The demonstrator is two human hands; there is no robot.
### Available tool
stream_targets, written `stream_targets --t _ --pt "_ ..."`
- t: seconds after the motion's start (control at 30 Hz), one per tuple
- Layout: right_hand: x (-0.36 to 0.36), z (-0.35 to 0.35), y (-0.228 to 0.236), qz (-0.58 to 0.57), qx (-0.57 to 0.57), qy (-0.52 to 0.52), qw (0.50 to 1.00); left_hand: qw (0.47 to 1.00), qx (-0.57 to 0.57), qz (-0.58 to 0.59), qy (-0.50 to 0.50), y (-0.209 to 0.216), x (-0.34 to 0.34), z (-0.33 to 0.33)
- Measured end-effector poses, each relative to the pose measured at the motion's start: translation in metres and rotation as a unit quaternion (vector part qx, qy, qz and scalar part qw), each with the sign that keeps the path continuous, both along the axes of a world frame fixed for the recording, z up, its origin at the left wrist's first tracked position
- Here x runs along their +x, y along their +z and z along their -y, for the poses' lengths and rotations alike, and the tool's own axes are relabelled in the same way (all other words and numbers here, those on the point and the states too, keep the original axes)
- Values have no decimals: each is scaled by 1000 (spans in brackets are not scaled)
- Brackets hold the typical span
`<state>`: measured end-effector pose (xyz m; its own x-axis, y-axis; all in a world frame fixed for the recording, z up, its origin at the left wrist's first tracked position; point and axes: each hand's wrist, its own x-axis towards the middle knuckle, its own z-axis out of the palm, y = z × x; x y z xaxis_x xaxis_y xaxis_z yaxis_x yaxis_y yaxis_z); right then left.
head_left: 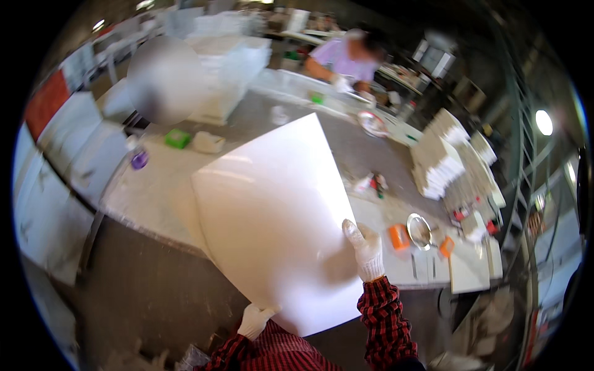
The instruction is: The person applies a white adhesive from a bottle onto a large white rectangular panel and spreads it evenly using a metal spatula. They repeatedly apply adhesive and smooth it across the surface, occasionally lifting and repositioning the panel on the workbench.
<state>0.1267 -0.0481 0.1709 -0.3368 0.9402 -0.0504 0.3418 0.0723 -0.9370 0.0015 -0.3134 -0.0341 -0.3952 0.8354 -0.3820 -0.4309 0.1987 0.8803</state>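
- As far along as I can judge from here, the white sheet (272, 216) is up in the person's hands, not laid flat on the table (142, 191)—the handling looks midway, and how much remains I can't tell.
- The right hand (365, 247), gloved, is closed on the sheet's right edge, thumb on the upper face, fingers hidden behind.
- The left hand (255, 321), gloved too, holds the near edge low down by the person's waist.
- The sheet slants between the person's body and the table, its far part over the tabletop; whether it touches there, I can't see.
- It's big, four-cornered and glossy—pale streaks of glare toward its left corner, a greyish shadow beside the right hand, and no holes that I can make out.
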Motion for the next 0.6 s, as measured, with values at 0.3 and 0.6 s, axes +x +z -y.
stream_targets --t 0.3,0.6 --pt "123 66 -27 -342 -42 -308 887 948 18 -260 -183 121 -64 -51" --pt "151 119 -83 -545 -106 -312 771 879 111 -447 -122 200 -43 -108"
